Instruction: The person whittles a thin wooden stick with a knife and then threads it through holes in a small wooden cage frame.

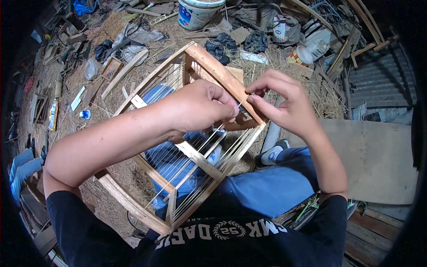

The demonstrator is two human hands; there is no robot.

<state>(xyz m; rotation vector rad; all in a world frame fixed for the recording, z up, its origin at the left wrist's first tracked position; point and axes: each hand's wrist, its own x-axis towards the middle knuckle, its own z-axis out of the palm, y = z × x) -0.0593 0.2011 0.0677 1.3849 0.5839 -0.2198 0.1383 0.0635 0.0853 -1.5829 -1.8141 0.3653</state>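
Note:
A wooden cage frame (213, 64) with rows of thin sticks as bars rests tilted over my lap. My left hand (202, 104) reaches across it, its fingers curled in a pinch near the upper right corner. Beside it, at the same corner, my right hand (282, 98) pinches the end of a thin pale stick (243, 100) between thumb and forefinger. That stick runs towards my left fingertips, which also seem to close on it. Part of the frame's far side is hidden behind my left hand and forearm.
A flat board (369, 155) lies at the right. Beyond the cage are a white bucket (195, 15), a small tub (302, 55), dark plastic bags (255, 41) and wood offcuts (124, 73) on a straw-covered floor. A tube (53, 115) lies at the left.

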